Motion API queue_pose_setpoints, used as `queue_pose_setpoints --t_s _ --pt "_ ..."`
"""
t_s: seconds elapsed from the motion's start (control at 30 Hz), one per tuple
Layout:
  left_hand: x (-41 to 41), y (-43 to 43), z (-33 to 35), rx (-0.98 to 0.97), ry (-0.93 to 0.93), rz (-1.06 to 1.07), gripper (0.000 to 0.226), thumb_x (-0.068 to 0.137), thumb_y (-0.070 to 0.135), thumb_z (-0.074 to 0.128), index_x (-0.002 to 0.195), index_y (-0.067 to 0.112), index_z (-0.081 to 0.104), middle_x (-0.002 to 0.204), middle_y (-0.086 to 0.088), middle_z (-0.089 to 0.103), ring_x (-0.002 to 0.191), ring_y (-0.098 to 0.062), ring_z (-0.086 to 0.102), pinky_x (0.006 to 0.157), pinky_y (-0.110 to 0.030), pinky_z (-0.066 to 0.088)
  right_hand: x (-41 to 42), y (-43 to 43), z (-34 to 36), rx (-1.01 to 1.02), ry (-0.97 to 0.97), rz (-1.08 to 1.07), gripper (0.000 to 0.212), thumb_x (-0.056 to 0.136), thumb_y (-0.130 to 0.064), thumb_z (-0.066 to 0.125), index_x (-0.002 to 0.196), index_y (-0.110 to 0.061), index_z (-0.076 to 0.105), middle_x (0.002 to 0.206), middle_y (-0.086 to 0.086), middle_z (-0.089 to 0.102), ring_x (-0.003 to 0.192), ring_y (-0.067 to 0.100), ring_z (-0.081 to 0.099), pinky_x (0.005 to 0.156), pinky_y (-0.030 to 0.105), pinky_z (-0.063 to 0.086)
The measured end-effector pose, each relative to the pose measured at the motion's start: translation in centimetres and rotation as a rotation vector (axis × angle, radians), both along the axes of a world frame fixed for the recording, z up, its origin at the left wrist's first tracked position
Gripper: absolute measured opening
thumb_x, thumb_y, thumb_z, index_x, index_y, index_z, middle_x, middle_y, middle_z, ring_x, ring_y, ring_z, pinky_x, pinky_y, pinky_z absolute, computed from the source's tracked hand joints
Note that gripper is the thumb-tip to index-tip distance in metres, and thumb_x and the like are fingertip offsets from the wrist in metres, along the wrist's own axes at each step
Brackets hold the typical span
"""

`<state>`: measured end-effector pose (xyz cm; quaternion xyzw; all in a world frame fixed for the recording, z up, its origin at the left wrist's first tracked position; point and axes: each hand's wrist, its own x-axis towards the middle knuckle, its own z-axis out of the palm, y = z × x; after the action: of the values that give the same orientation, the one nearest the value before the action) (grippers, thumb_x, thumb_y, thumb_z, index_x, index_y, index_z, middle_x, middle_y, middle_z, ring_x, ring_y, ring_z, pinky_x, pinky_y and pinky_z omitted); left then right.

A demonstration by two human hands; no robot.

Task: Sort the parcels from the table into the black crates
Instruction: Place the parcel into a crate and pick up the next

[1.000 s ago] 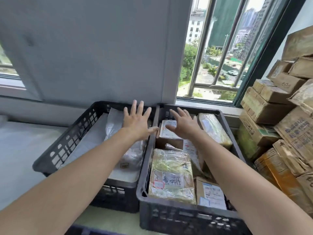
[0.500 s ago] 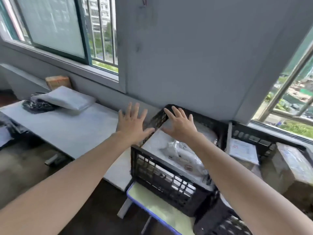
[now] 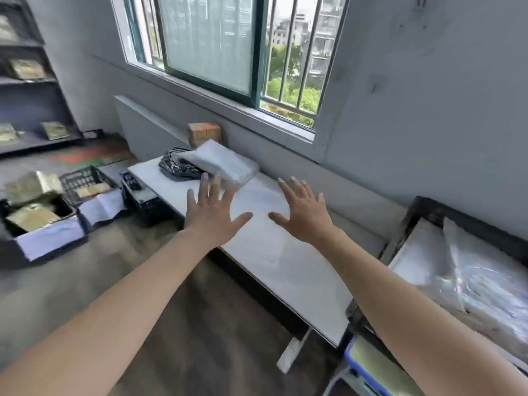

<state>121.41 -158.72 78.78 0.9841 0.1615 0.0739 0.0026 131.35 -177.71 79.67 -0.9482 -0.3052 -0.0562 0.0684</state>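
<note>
White bench (image 3: pixel 271 252): left hand (image 3: pixel 213 215) and right hand (image 3: pixel 305 212) spread above it, fingers straight, empty.
Grey parcel (image 3: pixel 220 162) touches black parcel (image 3: pixel 177 168) at the far end; black crate (image 3: pixel 428 208) at right.

Readable text: none; motion blur smears every surface.
White parcel (image 3: pixel 220 164), far end of the table (image 3: pixel 271 247): no print can be made out.
Black bag (image 3: pixel 174 168), beside it at the far end: glossy folds, nothing legible.
Clear bags (image 3: pixel 480 275) in the black crate (image 3: pixel 428 208), off the table's right end: glare and blur, unreadable.
Gold packets (image 3: pixel 31 217) in the floor crates (image 3: pixel 80 178): too small and blurred to read.
</note>
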Motion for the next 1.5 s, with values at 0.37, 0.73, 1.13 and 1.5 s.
queue_pose_setpoints --t_s 0.37,0.73,1.13,1.5 --pt "7.7 14.3 -2.4 -0.026 0.010 0.066 0.082 0.093 0.072 0.024 0.157 0.028 -0.002 0.164 -0.006 -0.017 0.149 -0.029 -0.023 0.119 -0.055 0.000 10.1 16.0 -3.8 0.085 0.079 0.049 0.080 0.094 -0.061 0.047 0.156 -0.032 0.005 0.165 0.001 0.004 0.151 0.021 0.003 0.117 0.058 0.013" --pt "24.9 29.4 -4.9 -0.013 0.145 0.103 0.082 0.094 0.072 0.024 0.157 0.027 -0.003 0.164 -0.007 -0.017 0.149 -0.030 -0.023 0.119 -0.055 0.000 28.0 32.0 -8.6 0.048 0.138 0.066 0.079 0.094 -0.061 0.046 0.156 -0.031 0.007 0.164 0.002 0.008 0.149 0.024 0.007 0.114 0.056 0.019" --pt "38.5 42.3 -9.9 -0.087 0.187 0.027 0.082 0.093 0.071 0.029 0.157 0.027 0.001 0.165 -0.008 -0.009 0.150 -0.031 -0.015 0.120 -0.055 0.005 39.5 43.5 -14.7 -0.055 0.223 -0.012 0.081 0.092 -0.062 0.047 0.156 -0.031 0.007 0.163 0.001 0.010 0.148 0.022 0.010 0.112 0.059 0.022" --pt "50.3 51.5 -16.8 -0.192 0.397 -0.304 0.083 0.093 0.068 0.040 0.157 0.028 0.005 0.165 -0.008 -0.011 0.150 -0.029 -0.017 0.120 -0.055 0.004 44.6 50.5 -21.8 -0.120 0.374 -0.271 0.081 0.088 -0.056 0.060 0.152 -0.028 0.018 0.156 -0.002 0.021 0.144 0.023 0.018 0.110 0.058 0.024"
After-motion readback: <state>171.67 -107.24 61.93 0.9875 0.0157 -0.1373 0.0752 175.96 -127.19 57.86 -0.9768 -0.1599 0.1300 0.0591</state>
